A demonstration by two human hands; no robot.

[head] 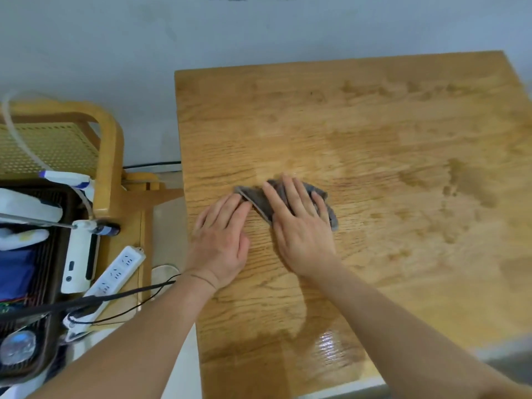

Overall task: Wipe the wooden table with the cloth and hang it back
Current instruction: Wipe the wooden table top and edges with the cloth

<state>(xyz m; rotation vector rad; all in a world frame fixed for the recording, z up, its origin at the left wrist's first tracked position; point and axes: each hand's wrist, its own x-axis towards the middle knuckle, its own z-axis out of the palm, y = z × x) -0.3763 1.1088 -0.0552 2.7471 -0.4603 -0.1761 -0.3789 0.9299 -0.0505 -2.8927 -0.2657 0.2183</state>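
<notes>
A small grey cloth (pixel 260 201) lies bunched on the wooden table (pixel 374 133), left of the middle. My right hand (pixel 300 226) lies flat on top of it with straight fingers pressing it down. My left hand (pixel 223 240) rests flat on the table beside it, fingertips touching the cloth's left corner. Much of the cloth is hidden under my right hand. Darker damp patches mark the wood at the right and near the front.
Left of the table stands a wooden cart (pixel 110 156) with a cane panel. It holds a white power strip (pixel 115 276), a white device (pixel 79 260), a spray bottle (pixel 72 181), black cables and a dark basket (pixel 37 349). A grey wall runs behind.
</notes>
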